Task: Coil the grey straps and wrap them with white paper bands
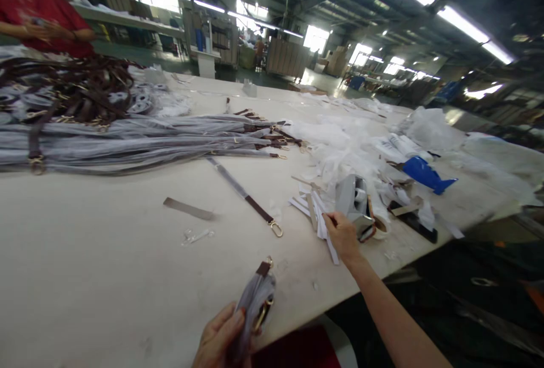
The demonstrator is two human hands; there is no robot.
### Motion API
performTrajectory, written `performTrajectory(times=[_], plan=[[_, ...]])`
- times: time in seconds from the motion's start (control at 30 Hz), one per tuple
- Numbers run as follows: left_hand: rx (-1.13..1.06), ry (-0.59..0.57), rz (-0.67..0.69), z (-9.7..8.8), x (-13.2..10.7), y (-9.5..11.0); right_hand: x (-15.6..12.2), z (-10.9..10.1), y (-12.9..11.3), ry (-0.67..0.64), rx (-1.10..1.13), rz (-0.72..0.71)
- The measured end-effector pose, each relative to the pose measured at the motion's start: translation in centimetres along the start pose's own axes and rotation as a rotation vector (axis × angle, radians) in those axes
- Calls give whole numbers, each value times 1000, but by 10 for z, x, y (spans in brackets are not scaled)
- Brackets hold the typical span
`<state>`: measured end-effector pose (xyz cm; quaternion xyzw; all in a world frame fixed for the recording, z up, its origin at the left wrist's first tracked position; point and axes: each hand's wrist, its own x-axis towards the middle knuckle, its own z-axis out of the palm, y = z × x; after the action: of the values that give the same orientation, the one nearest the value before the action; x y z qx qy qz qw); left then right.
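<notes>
My left hand (221, 334), at the bottom, is closed round a folded bag strap (250, 300) in greyish wrapping, with a brown end and gold clasps. To the right, my right hand (342, 237) pinches at a pile of white paper strips (319, 223); its fingertips are partly hidden. Just beyond that hand stands a grey tape dispenser (352, 201), with a tape roll (381, 226) beside it. A single wrapped strap (259, 207) with a gold clasp lies between the hands, farther up the table.
Several wrapped straps (170, 141) lie in a row at the left, below a heap of brown straps (72, 87). Clear plastic (340, 141), a blue object (425, 174) and a dark flat object (414, 223) lie at right. A person in red (46, 16) stands across the table.
</notes>
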<state>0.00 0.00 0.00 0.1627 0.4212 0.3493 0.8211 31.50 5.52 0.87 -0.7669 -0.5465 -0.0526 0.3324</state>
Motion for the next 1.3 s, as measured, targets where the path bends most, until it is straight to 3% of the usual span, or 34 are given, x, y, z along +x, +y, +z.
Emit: performTrajectory(times=[0.1,0.23,0.4,0.7,0.9,1.1,1.3], plan=[[2,-80,96,8,-5,9,-38,-14,-35,-48,125,-83],[-34,-87,137,13,-12,14,-99,-40,-84,-179,354,-299],[-42,-97,193,14,-19,13,-145,-60,-108,-107,307,-426],[-13,-62,178,22,-33,5,-161,-72,-110,36,-30,-495],[40,-55,238,24,-39,-3,-164,-76,-114,38,-24,-533],[29,-47,202,25,-42,-2,-166,-80,-112,96,-58,-491],[66,-45,232,25,-43,-4,-169,-83,-112,60,-30,-510]])
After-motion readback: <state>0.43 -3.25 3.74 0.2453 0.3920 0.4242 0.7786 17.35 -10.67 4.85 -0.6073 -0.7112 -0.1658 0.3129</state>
